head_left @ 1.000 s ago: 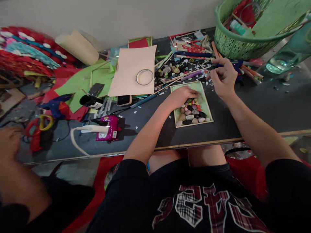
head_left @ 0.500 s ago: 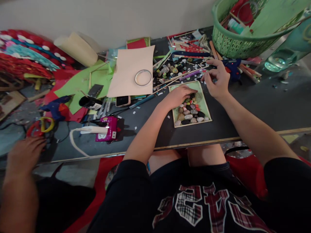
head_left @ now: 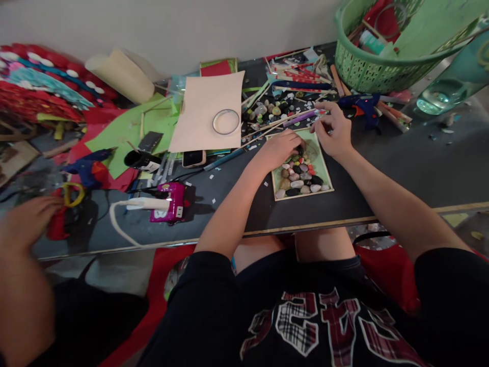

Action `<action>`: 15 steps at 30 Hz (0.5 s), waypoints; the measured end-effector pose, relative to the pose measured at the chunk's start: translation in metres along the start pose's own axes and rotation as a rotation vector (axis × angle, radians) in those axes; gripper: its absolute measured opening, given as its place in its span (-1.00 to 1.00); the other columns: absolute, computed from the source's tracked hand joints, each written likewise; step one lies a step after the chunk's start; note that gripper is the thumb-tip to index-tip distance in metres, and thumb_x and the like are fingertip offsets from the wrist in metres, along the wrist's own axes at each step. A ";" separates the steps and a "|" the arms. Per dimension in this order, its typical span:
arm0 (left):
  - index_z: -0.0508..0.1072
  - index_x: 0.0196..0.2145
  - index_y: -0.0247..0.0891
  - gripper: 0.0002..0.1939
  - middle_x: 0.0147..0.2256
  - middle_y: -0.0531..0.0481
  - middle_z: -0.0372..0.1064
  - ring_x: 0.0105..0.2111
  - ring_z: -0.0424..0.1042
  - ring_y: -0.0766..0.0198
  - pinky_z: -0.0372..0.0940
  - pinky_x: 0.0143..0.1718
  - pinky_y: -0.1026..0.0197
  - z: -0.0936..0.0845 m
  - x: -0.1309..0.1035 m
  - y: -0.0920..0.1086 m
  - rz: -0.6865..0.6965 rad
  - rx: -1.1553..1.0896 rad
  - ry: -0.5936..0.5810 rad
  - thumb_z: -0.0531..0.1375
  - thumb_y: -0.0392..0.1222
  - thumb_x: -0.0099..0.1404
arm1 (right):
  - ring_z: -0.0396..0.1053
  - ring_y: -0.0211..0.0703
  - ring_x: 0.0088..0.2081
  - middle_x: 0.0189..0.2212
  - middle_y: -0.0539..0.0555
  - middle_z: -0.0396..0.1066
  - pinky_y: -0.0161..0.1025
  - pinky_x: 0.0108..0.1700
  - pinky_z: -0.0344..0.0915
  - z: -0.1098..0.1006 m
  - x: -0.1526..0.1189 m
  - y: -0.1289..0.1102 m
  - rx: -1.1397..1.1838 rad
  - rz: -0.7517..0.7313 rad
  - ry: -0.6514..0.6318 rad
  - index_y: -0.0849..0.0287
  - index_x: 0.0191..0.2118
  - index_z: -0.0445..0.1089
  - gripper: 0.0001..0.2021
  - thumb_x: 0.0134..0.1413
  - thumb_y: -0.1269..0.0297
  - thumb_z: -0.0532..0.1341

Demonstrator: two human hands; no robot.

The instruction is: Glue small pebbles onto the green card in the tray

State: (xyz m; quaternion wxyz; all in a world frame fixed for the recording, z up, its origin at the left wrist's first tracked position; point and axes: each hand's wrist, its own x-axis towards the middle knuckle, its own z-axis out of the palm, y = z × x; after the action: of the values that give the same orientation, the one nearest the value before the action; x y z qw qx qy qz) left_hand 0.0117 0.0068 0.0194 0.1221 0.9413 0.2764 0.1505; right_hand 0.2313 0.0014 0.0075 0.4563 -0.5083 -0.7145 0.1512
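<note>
A light green board (head_left: 322, 165) with a pale stick frame lies in front of me, its lower half covered with mixed pebbles (head_left: 296, 184). My left hand (head_left: 280, 150) rests over the board's upper left, fingers curled down around a dark pebble (head_left: 300, 149) above the others. The fingertips partly hide that pebble. Over the upper right corner is my right hand (head_left: 335, 131), its fingers bent with a gap between thumb and forefinger; I see nothing held. Close to its fingertips lies a purple stick (head_left: 300, 118). Behind the board is a heap of loose pebbles (head_left: 269, 108).
A co-worker's hand (head_left: 28, 221) is at the left by yellow-and-red scissors (head_left: 72, 194). Blue glue guns lie right (head_left: 364, 108) and left (head_left: 86, 167). Also around are a magenta power adapter (head_left: 173, 201), tape roll (head_left: 225, 122), green basket (head_left: 382, 69) and water bottle (head_left: 439, 97).
My right hand has moved left and slightly down, nearer the board's corner. My left fingers have curled in more over the dark pebble. The co-worker's hand has shifted up and left.
</note>
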 end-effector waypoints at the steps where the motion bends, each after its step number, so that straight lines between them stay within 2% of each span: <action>1: 0.51 -0.03 -0.31 -0.80 -0.01 -0.24 0.53 0.15 0.42 -0.04 0.34 0.18 -0.06 0.000 -0.001 -0.001 -0.032 -0.003 0.013 0.13 -0.33 0.47 | 0.45 -0.13 -0.46 -0.38 0.07 0.60 -0.09 -0.21 0.48 0.000 0.000 0.001 0.007 0.002 -0.010 0.04 0.18 0.36 -0.46 0.29 -0.21 0.10; 5: 0.48 0.00 -0.27 -0.77 0.01 -0.24 0.51 0.11 0.46 -0.01 0.38 0.13 -0.03 0.003 -0.003 -0.004 -0.211 -0.170 0.171 0.11 -0.14 0.53 | 0.48 -0.11 -0.39 -0.32 0.11 0.59 -0.09 -0.25 0.49 0.004 0.003 0.002 0.122 0.001 -0.032 0.04 0.11 0.40 -0.42 0.25 -0.32 0.13; 9: 0.38 0.15 -0.20 -0.52 0.03 -0.22 0.52 -0.04 0.53 0.16 0.44 -0.04 0.12 0.013 -0.003 -0.007 -0.314 -0.468 0.366 -0.09 0.15 0.59 | 0.54 0.00 -0.08 -0.08 0.19 0.55 -0.02 -0.06 0.53 0.008 0.006 -0.006 0.345 0.005 -0.043 0.06 -0.15 0.49 -0.39 0.11 -0.44 0.21; 12: 0.33 0.24 -0.16 -0.38 0.03 -0.20 0.51 -0.09 0.53 0.23 0.43 -0.18 0.19 0.023 -0.002 -0.005 -0.346 -0.586 0.420 -0.20 0.27 0.58 | 0.49 0.03 0.08 0.00 0.18 0.51 0.01 0.13 0.47 0.009 0.005 -0.018 0.468 0.047 -0.059 0.09 -0.30 0.51 -0.35 -0.01 -0.50 0.27; 15: 0.33 0.27 -0.12 -0.35 -0.02 -0.17 0.50 -0.11 0.53 0.23 0.43 -0.21 0.18 0.029 -0.001 -0.001 -0.353 -0.643 0.422 -0.20 0.31 0.56 | 0.45 0.02 0.14 0.02 0.15 0.49 0.00 0.19 0.43 0.008 0.002 -0.027 0.484 0.075 -0.118 0.08 -0.33 0.55 -0.36 -0.05 -0.50 0.31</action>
State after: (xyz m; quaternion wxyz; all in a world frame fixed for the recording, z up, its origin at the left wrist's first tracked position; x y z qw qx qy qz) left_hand 0.0205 0.0030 -0.0085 0.3742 0.7420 0.3913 0.3953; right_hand 0.2089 -0.0066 0.0221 0.5164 -0.4009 -0.6634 0.3640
